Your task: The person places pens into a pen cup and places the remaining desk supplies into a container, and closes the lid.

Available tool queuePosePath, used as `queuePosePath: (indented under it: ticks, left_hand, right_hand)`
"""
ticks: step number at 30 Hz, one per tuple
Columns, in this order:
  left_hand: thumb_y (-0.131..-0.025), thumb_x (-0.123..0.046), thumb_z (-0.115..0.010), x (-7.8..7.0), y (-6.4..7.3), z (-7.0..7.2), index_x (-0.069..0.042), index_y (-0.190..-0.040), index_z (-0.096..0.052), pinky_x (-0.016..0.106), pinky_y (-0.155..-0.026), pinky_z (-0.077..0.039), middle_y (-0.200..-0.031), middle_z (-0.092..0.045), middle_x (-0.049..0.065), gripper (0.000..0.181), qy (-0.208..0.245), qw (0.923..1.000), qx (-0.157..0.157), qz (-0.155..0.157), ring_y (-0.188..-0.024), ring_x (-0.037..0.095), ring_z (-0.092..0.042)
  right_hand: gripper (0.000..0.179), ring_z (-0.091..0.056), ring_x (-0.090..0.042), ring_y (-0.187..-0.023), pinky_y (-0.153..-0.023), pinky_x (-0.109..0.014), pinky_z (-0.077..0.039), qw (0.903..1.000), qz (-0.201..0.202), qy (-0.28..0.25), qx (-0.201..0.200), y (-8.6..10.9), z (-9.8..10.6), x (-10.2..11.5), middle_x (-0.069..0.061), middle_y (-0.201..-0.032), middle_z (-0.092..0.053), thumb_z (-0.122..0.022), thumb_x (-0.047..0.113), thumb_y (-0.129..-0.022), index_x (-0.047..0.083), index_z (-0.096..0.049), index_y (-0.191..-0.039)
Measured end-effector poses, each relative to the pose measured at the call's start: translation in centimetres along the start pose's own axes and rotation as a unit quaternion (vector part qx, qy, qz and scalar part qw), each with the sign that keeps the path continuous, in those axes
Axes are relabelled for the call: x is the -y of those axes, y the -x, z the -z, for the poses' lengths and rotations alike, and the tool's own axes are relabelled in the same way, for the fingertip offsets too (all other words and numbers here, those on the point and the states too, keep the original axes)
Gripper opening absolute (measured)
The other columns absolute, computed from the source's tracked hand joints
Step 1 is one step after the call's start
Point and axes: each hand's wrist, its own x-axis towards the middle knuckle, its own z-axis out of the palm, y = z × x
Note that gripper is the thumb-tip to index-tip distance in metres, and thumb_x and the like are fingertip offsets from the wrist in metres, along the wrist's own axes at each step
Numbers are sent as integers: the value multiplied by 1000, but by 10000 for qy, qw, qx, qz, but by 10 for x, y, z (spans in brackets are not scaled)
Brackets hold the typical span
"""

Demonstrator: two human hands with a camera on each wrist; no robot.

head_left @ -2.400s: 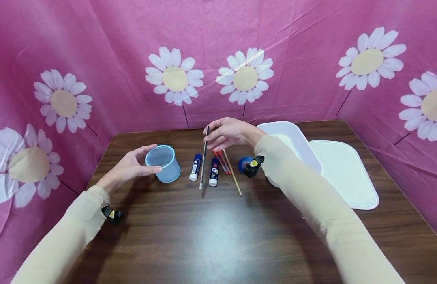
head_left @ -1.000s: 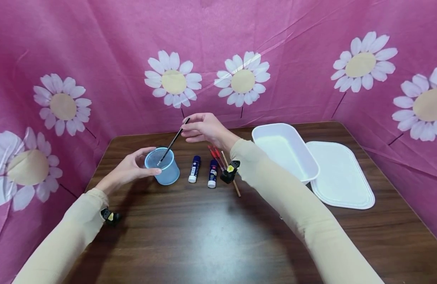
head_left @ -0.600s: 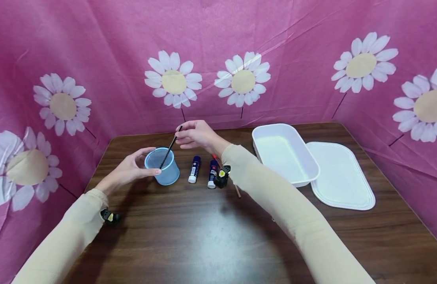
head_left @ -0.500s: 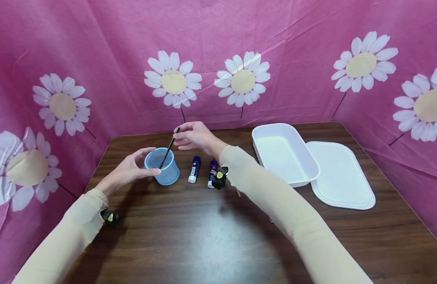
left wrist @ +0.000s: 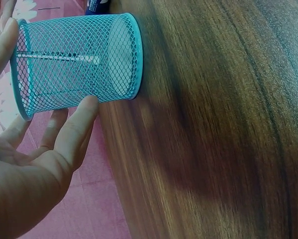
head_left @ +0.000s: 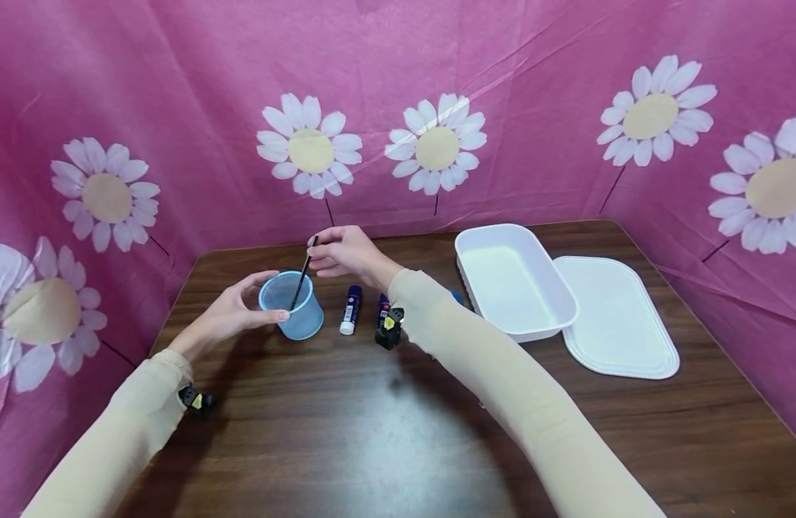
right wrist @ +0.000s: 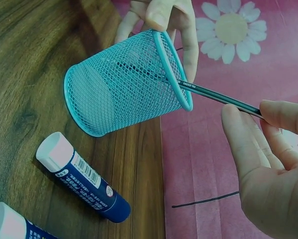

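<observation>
My left hand (head_left: 232, 313) grips the light-blue mesh pencil cup (head_left: 305, 324) at its left side, thumb at the near rim and fingers behind. In the left wrist view the cup's base rests on the table. My right hand (head_left: 351, 253) pinches the upper end of a black pencil (head_left: 300, 282) between thumb and fingertips, just above the cup. The pencil leans inside the cup; its white-tipped lower end (left wrist: 91, 59) shows through the mesh, short of the base. A blue glue stick (right wrist: 91, 181) with a white cap lies right beside the cup.
Another glue stick (head_left: 383, 308) lies partly behind the right wrist camera. A bit of blue tape roll (head_left: 458, 296) shows past the sleeve. On the right are a white plastic tub (head_left: 508, 280) and its flat lid (head_left: 620, 320). A pink flowered cloth (head_left: 372, 43) hangs behind the table.
My right hand has carried the pencil left from above the glue sticks and lowered it into the cup, its forearm now covering the red pens and wooden stick. The left hand keeps its grip.
</observation>
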Motion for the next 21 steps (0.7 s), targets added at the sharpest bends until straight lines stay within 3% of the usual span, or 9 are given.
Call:
queuePosePath:
  ticks: [6, 15, 21]
  left_hand:
    - [-84, -33, -86, 0, 1, 0, -19, -156, -37, 35, -87, -53, -130, -57, 21, 88, 76, 10000, -22, -21, -114, 32, -55]
    - [-85, -33, -85, 1, 3, -2, -22, -156, -36, 31, -86, -55, -135, -56, 17, 87, 38, 10000, -26, -35, -115, 29, -57]
    - [-86, -32, -85, 0, 2, -1, -22, -156, -36, 32, -85, -56, -135, -55, 17, 87, 119, 9999, 20, -36, -114, 29, -59]
  right_hand:
    - [25, -73, -31, -99, -92, -49, -56, 9999, -58, 126, 86, -1, -3, -1, -19, -109, -73, -69, 5, -97, -2, -67, -120]
    - [20, -73, -32, -95, -80, -43, -61, 9997, 156, 200, 1, -5, -13, -3, -16, -99, -74, -73, 8, -95, 2, -72, -113]
    - [21, -73, -35, -93, -84, -48, -60, 9979, 366, 532, -78, -8, -18, -4, -19, -101, -74, -73, 6, -94, 2, -72, -115]
